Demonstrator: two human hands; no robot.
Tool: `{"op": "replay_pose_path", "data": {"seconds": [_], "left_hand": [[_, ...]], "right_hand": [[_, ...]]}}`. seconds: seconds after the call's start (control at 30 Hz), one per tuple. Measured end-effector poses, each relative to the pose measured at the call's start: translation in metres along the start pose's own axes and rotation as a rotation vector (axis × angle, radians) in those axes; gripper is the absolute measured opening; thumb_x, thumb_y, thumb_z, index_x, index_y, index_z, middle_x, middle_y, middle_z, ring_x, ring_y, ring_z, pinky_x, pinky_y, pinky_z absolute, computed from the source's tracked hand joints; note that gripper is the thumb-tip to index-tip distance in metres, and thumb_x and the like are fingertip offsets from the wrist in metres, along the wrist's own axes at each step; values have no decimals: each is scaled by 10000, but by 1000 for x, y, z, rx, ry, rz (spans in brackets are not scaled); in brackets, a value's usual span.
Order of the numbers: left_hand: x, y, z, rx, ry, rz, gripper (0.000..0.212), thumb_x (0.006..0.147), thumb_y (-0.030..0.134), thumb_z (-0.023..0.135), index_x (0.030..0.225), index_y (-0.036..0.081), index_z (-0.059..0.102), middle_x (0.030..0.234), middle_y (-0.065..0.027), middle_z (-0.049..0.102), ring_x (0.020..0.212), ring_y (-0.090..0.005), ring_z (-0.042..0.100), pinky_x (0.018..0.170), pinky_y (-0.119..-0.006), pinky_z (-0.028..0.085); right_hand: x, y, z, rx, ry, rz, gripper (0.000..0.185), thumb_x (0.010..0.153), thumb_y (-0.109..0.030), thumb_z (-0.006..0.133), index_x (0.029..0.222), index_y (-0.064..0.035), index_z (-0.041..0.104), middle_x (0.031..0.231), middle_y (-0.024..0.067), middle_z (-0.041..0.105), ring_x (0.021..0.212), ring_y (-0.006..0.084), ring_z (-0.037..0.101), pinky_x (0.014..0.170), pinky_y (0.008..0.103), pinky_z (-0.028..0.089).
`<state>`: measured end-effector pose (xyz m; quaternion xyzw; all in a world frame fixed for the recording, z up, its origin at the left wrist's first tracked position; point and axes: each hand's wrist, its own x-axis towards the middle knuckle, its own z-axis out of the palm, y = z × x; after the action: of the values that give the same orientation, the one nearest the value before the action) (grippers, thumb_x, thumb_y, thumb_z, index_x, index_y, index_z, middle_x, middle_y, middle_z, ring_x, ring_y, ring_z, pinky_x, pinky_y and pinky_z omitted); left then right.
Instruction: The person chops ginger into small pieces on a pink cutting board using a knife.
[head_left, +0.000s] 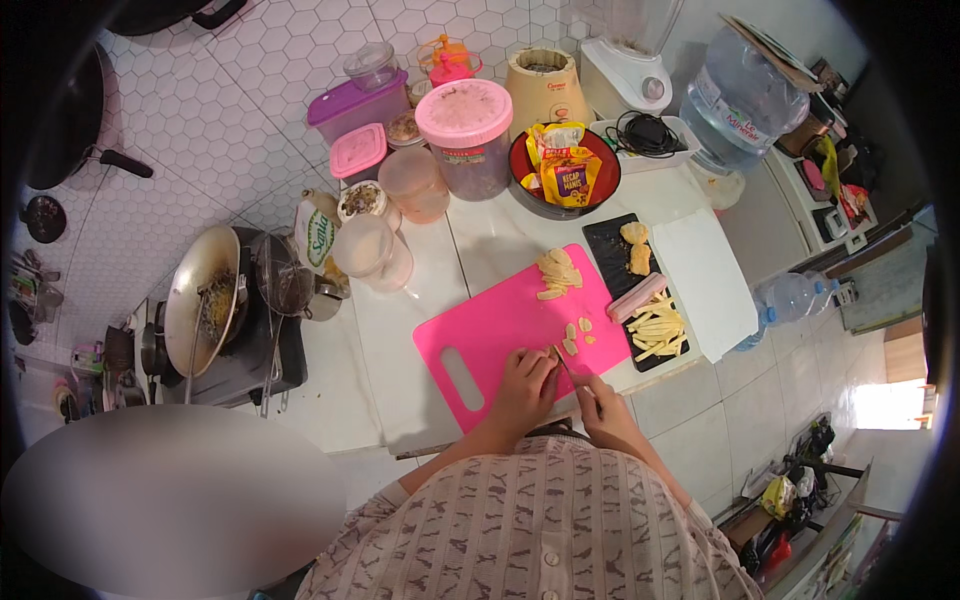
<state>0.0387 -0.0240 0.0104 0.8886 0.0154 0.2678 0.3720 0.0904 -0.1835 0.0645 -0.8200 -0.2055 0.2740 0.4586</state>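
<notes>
A pink plastic cutting board (480, 337) lies on the counter before me. Curled over its near edge, my left hand (531, 382) pinches a small piece of pale food (553, 352), mostly hidden by the fingers. My right hand (606, 412) grips a knife (568, 367) by its handle, the blade beside the left fingertips. Several loose slices (571, 341) lie just beyond the blade. Farther up the board is a heap of pale slices (559, 272). To the right, a black tray (606, 234) bears browned food pieces (637, 251), a pink sausage (637, 297) and pale cut sticks (658, 326).
Tubs, including a pink-lidded jar (465, 142), line the back, beside a bowl of sauce pouches (562, 172). At left, a wok (202, 300) sits on a stove (289, 360) near a wire strainer (281, 274). A white sheet (705, 277) lies right of the tray.
</notes>
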Motion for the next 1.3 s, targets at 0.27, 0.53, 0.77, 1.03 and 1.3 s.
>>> {"op": "replay_pose_path", "data": {"seconds": [0.27, 0.53, 0.77, 1.03, 1.3], "left_hand": [[2, -1, -3, 24, -23, 4, 228, 736, -22, 684, 943, 26, 600, 944, -93, 607, 857, -299, 562, 808, -391, 433], [5, -1, -3, -31, 14, 4, 192, 752, -14, 682, 917, 26, 591, 934, -92, 607, 871, -294, 565, 802, -397, 440], [9, 0, -10, -60, -52, -3, 176, 761, -15, 673, 912, 19, 589, 933, -97, 606, 860, -300, 558, 791, -399, 445], [7, -5, -6, -78, -49, 45, 164, 771, -10, 670, 912, 21, 592, 958, -119, 610, 866, -310, 560, 793, -403, 448], [7, -1, -6, -41, -45, 73, 155, 783, -8, 654, 920, 31, 594, 935, -106, 591, 869, -300, 551, 810, -412, 424]], "right_hand": [[12, -8, 5, 3, 1, 0, 257, 983, -185, 442, 1159, -28, 542, 928, 295, 616, 925, 477, 586, 757, 492, 464], [3, 0, -4, -231, -139, 219, 363, 992, -280, 395, 965, 54, 534, 922, 360, 584, 932, 516, 564, 782, 544, 449], [7, 29, 10, -321, -104, 55, 381, 987, -276, 384, 949, 65, 549, 876, 366, 594, 867, 526, 585, 769, 559, 464], [28, 8, 10, -312, -135, 156, 380, 985, -278, 377, 975, 58, 555, 863, 358, 599, 881, 511, 590, 793, 564, 463], [18, 7, 12, -310, -104, 108, 392, 1001, -290, 337, 968, 33, 555, 856, 339, 599, 878, 510, 576, 779, 555, 456]]}}
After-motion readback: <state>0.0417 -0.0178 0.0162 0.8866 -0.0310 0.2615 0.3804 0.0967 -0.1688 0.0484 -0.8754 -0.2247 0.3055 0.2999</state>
